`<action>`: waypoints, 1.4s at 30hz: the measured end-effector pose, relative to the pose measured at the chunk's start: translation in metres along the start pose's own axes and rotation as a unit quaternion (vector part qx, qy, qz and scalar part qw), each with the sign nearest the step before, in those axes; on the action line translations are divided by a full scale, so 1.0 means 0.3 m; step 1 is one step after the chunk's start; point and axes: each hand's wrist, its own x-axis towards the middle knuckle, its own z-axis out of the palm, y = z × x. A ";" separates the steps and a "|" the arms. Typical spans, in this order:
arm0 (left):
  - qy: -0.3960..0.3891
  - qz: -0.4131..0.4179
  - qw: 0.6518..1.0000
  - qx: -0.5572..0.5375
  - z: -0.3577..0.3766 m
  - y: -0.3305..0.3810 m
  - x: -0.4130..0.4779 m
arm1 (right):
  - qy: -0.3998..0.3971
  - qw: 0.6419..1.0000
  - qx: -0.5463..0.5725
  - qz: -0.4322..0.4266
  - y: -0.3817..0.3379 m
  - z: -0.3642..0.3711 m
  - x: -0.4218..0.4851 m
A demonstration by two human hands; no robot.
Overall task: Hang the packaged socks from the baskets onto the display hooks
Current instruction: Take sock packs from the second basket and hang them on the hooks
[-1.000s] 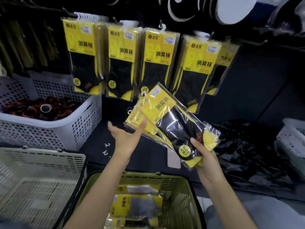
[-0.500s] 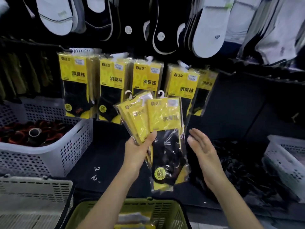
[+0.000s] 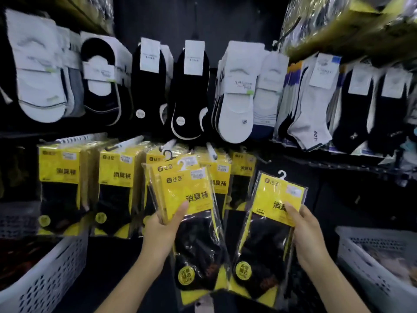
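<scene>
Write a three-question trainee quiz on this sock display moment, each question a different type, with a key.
1. True or false: the right hand holds a single yellow sock pack, apart from the stack of packs in the left hand.
2. Multiple choice: where do the yellow packs already hung sit relative to the row of white and black socks? A) above it B) below it C) inside the white basket
3. Fill in: the single pack has a small white ____ at its top edge.

Key: 1 true; 2 B; 3 hook.
</scene>
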 end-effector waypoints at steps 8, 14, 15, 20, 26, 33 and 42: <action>0.015 0.028 0.999 0.031 0.043 0.073 0.102 | -0.010 0.995 -0.091 -0.042 -0.092 0.005 0.207; 0.023 0.021 0.999 0.019 0.066 0.082 0.095 | -0.040 0.994 -0.102 0.001 -0.048 0.057 0.272; 0.022 0.019 0.999 0.016 0.070 0.082 0.093 | -0.041 0.995 -0.090 0.019 -0.035 0.062 0.284; 0.003 0.012 1.000 0.002 0.089 0.078 0.075 | 0.030 0.992 -0.043 0.114 0.042 0.073 0.335; -0.020 0.006 1.000 0.007 0.096 0.069 0.033 | 0.125 0.986 -0.016 0.113 0.075 0.058 0.288; -0.056 0.007 0.998 0.011 0.155 0.040 -0.009 | -0.167 0.985 -0.023 -0.034 -0.059 0.184 0.016; -0.064 0.028 0.998 0.004 0.176 0.029 -0.015 | -0.142 0.988 0.051 0.019 -0.041 0.165 0.002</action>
